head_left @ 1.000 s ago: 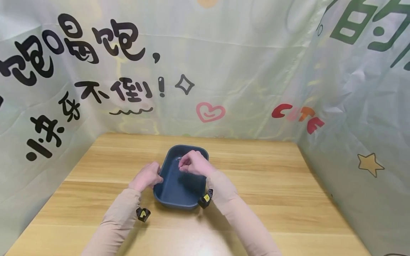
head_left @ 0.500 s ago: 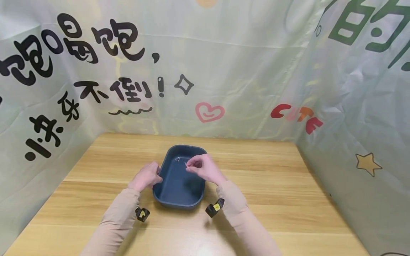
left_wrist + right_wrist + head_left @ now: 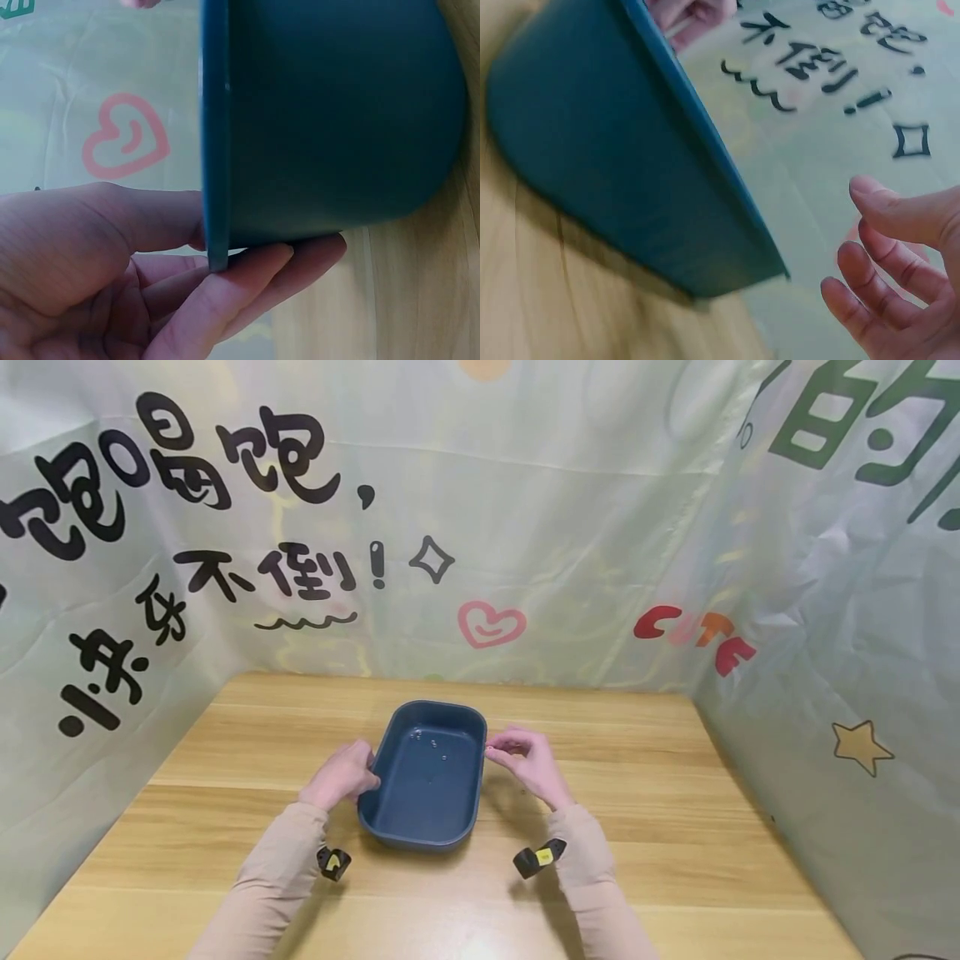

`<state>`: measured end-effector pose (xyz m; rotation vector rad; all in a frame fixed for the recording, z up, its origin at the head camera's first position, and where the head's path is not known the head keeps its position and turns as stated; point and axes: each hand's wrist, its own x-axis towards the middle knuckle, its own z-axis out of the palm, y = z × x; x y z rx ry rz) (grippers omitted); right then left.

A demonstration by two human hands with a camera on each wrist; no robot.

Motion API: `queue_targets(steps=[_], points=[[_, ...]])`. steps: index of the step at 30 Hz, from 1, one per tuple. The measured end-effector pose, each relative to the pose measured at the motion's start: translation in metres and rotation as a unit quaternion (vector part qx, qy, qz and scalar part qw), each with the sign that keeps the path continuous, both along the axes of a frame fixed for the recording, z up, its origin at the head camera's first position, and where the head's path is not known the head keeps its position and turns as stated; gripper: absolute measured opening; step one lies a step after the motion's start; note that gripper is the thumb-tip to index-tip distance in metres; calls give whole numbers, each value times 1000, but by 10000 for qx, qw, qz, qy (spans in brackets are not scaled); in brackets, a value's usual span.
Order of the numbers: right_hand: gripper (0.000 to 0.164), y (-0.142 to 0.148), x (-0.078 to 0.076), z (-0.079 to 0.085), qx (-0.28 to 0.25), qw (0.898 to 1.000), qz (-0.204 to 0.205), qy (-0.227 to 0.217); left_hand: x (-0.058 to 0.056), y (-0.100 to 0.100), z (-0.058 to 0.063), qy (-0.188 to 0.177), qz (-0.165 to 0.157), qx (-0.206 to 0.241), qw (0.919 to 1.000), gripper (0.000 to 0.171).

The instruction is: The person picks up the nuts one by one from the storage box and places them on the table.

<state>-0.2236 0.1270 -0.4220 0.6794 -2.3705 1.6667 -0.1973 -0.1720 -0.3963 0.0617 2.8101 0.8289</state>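
Note:
A deep dark-blue rectangular tray (image 3: pixel 423 797) with rounded corners stands on the wooden table. Several tiny shiny bits (image 3: pixel 433 744), too small to identify, lie on its floor toward the far end. My left hand (image 3: pixel 343 774) grips the tray's left rim; in the left wrist view the thumb is at the inner side and the fingers (image 3: pixel 247 281) lie against the outside wall. Just outside the right rim hovers my right hand (image 3: pixel 528 764). Its thumb and loosely bent fingers (image 3: pixel 881 289) are apart in the right wrist view, with nothing visible between them.
The table (image 3: pixel 637 827) is light wood, and a tiny speck (image 3: pixel 522 791) shows on it below the right hand. Pale printed cloth (image 3: pixel 570 543) hangs along the back and both sides. Each wrist carries a small black camera (image 3: pixel 540 858).
My right hand has moved right, from above the tray to beyond its right rim, uncovering more tiny bits inside. The left hand stays on the left rim, and the tray has hardly moved.

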Motion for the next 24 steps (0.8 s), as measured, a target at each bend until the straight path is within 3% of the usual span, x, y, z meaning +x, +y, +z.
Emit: queue_targets(steps=[18, 24], points=[[9, 56, 9, -35, 556, 9948, -838, -169, -1, 1, 0, -58, 35, -91, 9999, 15], [12, 63, 10, -44, 627, 9911, -1065, -502, -1, 1, 0, -110, 67, -105, 9999, 15]])
